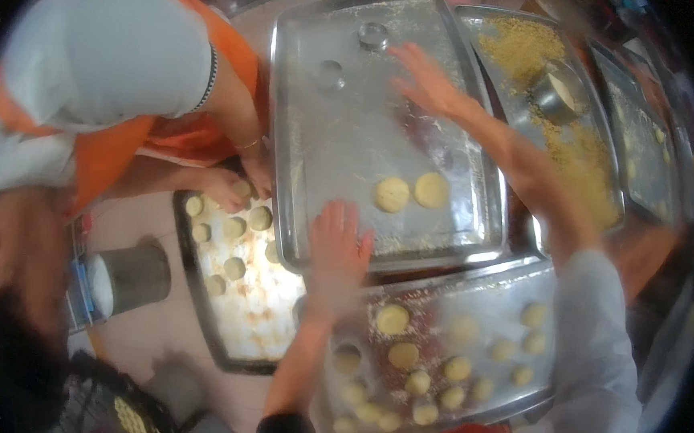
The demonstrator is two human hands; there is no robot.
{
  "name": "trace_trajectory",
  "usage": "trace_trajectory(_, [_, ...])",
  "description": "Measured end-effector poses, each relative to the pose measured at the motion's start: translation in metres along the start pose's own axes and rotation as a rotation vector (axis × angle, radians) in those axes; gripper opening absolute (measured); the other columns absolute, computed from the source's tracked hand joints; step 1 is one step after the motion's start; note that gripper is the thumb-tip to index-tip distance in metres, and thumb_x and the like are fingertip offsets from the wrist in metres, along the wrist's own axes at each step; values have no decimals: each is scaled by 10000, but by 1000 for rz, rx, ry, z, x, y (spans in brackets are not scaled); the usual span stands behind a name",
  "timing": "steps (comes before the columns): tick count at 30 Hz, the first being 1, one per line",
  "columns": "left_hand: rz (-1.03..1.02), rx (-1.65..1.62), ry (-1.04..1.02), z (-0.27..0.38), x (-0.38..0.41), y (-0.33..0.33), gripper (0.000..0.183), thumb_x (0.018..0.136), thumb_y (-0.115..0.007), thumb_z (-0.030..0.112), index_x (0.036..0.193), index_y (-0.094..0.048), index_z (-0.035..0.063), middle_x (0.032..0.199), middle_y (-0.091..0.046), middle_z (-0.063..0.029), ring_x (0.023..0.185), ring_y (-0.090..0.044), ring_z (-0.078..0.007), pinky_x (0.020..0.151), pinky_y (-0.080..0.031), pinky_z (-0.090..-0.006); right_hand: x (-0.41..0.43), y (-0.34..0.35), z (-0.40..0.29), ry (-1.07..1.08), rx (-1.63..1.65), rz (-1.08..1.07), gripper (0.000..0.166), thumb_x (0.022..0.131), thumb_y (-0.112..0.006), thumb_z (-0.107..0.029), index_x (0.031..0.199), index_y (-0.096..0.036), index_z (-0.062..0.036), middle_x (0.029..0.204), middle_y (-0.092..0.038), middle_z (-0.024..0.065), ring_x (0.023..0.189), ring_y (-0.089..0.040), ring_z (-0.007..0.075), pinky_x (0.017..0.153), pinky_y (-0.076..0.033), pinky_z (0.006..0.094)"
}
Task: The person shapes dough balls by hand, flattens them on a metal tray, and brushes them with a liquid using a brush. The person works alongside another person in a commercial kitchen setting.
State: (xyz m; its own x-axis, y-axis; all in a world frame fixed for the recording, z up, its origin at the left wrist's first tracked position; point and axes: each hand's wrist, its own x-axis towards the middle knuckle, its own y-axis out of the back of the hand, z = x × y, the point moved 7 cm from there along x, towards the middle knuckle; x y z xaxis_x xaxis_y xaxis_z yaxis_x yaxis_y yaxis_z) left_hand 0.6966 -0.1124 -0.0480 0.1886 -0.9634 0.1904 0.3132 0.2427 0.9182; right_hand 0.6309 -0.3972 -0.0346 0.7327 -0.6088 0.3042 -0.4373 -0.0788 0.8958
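Observation:
Before me lies a large metal tray [340, 137] with a floury surface. My left hand [339, 237] rests palm down over its near edge, fingers stretched out and holding nothing I can see. To the right of that hand, two flat dough discs [392, 194] lie side by side. Farther up, my right hand [424, 80] is spread over the tray, its fingertips close to a metal ring cutter [373, 36]; I cannot tell whether they touch it. A second round metal cutter [331, 75] sits lower and to the left.
A co-worker's hands [228, 189] handle dough pieces on a baking tray [249, 324] at left. A nearer tray [498, 299] holds several dough rounds [404, 354]. At right, another tray [505, 110] carries yellow crumbs [519, 44] and a metal container [554, 98]. A cylindrical bin [137, 277] is at lower left.

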Motion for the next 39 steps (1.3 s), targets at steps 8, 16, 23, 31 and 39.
trace_trajectory(8, [79,-152,-14,-1,0,-7,447,767,-585,187,1155,-479,-7,1239,-441,-190,1184,-392,-339,979,-293,-494,107,-78,28,-235,-112,-30,521,800,-605,-365,1265,-444,-195,1093,-549,188,1017,-521,372,855,-432,424])
trace_trajectory(16, [83,-144,14,-12,-4,-2,457,809,-593,301,1152,-501,12,1227,-478,-178,1142,-450,-299,938,-351,-449,68,-92,-37,-31,-200,-244,218,776,-557,-172,974,-527,-86,883,-597,140,838,-565,338,692,-432,425])
trace_trajectory(23, [177,-625,253,-5,-24,49,465,825,-612,243,1205,-458,25,1112,-542,-118,868,-574,-234,726,-470,-337,-104,54,-163,63,66,-42,195,726,-592,-39,914,-537,-44,797,-545,101,755,-545,269,652,-445,360])
trace_trajectory(31, [-371,-628,268,99,-190,77,232,815,-551,43,1045,-577,46,908,-574,-145,785,-579,-286,669,-471,-342,-342,112,-265,-343,371,-276,285,688,-672,-22,945,-557,-63,814,-569,88,747,-565,250,618,-464,341])
trace_trajectory(39, [-256,-326,380,91,-339,65,84,811,-518,22,871,-576,5,757,-542,-165,701,-524,-310,626,-430,-367,-494,110,-272,-775,544,-118,259,779,-603,3,1019,-511,-33,898,-577,139,810,-579,280,689,-468,351])
